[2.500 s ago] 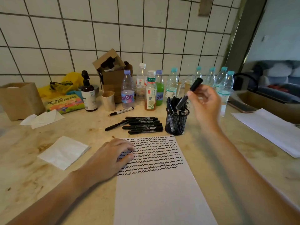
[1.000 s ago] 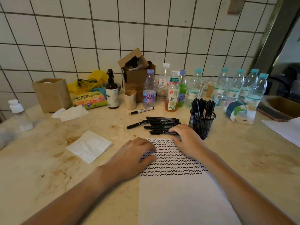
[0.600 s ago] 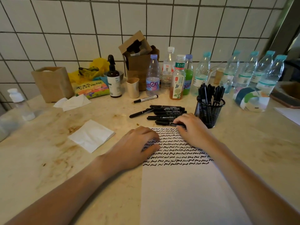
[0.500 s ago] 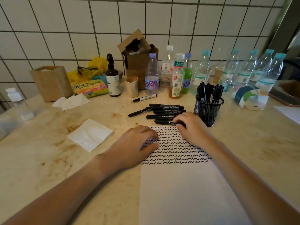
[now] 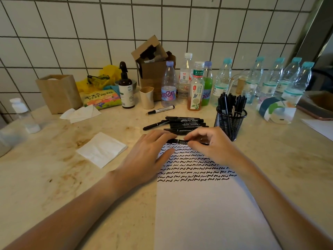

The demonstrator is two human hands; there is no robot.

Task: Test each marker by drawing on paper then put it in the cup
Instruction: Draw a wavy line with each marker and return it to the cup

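Next marker (image 5: pixel 177 141) lay at paper's (image 5: pixel 207 204) far edge. My rt hand (image 5: pixel 212 145) pinched it; lt hand (image 5: pixel 149 152) touched cap end (grip unclear). Next: uncap, scribble, then into cup (image 5: pixel 230 123) at far right.

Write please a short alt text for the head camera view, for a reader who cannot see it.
Two bare hands hold one black marker between them at the top edge of a white paper filled with rows of black squiggles: right hand, left hand. Beyond them lie more black markers, beside a black mesh cup full of markers on a stained counter.
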